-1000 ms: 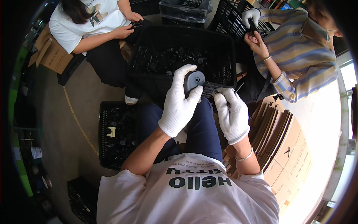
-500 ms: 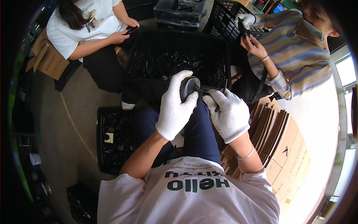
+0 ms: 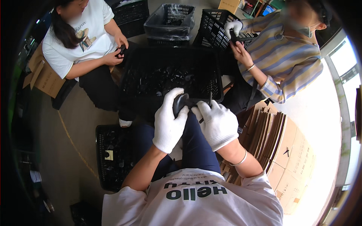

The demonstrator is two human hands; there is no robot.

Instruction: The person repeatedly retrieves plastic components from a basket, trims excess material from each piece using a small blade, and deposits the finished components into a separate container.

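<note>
Both my hands wear white knit gloves and are raised above my knees. My left hand (image 3: 168, 122) grips a rounded, glossy black plastic part (image 3: 180, 104) between thumb and fingers. Close to its right side, my right hand (image 3: 220, 124) is closed around a thin dark tool (image 3: 210, 97); one slim end sticks up past the fingers, and its kind is unclear. The fingers hide most of it, and I cannot tell whether it touches the part. Just beyond my hands stands a large black crate (image 3: 213, 86) holding many small black parts (image 3: 166, 79).
Beside my left leg sits another black crate (image 3: 98, 150) of parts with a pale note (image 3: 109, 155). Flattened cardboard (image 3: 286, 150) is stacked at my right. Two people (image 3: 81, 41) (image 3: 283, 56) sit across, each handling a black part. More crates (image 3: 169, 28) stand behind.
The whole view has shifted, so the far crates show more. The black part has turned more edge-on in my left hand. My right hand keeps the thin tool beside it.
</note>
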